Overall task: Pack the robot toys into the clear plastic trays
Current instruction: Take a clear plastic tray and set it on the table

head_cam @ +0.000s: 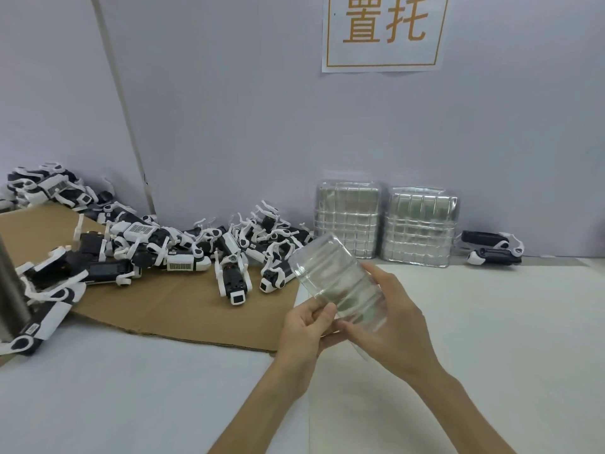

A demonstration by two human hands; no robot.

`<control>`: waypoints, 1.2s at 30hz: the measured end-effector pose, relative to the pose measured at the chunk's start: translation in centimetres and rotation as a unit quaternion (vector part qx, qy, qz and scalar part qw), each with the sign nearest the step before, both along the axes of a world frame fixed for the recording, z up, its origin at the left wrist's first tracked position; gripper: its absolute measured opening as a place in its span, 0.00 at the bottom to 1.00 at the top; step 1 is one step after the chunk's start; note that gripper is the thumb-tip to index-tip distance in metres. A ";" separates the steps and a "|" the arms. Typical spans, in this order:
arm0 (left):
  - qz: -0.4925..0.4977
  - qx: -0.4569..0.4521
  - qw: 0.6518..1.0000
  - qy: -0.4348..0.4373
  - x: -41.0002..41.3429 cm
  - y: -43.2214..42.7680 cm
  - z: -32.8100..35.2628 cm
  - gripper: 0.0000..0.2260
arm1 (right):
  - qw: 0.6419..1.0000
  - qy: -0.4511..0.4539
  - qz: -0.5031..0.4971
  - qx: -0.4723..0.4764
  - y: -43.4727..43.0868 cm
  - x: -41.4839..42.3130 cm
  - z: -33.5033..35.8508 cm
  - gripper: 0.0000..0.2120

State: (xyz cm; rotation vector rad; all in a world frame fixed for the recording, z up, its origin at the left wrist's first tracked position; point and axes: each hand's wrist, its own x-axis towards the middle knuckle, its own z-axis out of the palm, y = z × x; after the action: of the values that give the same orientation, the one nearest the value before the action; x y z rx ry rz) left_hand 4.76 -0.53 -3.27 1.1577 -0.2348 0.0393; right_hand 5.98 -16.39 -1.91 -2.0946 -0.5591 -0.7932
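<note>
Above the white bench (491, 322), near the middle of the view, a clear tray (339, 276) is held in the air by both hands, tilted, with its far end pointing toward the wall (229, 109). The left hand (306, 327) pinches the near edge of the tray between the thumb and the fingers (326, 314). The right hand (391, 317) grips the tray from the right side, with its fingers curled around it. To the left, a pile of black and white toys (183, 247) lies on a brown cardboard (170, 306) on the bench; the nearest toys are just beside the tray's far end. Two stacks (348, 221) of clear trays stand against the wall behind the hands. To their right, a pair (494, 249) of toys lies on the bench. A sign (384, 31) with orange characters hangs on the wall. A metal post (9, 290) stands at the left edge.
</note>
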 end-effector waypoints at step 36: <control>0.172 -0.152 0.972 0.047 1.2 4.5 1.8 0.09 | 0.970 0.006 -0.189 -0.151 -7.0 3.5 -1.6 0.27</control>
State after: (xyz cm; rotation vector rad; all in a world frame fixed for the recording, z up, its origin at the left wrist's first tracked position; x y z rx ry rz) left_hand 6.01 4.00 -1.50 0.8804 0.0585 0.3149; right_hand 9.46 -23.42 -3.55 -2.5299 -0.2876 -0.9548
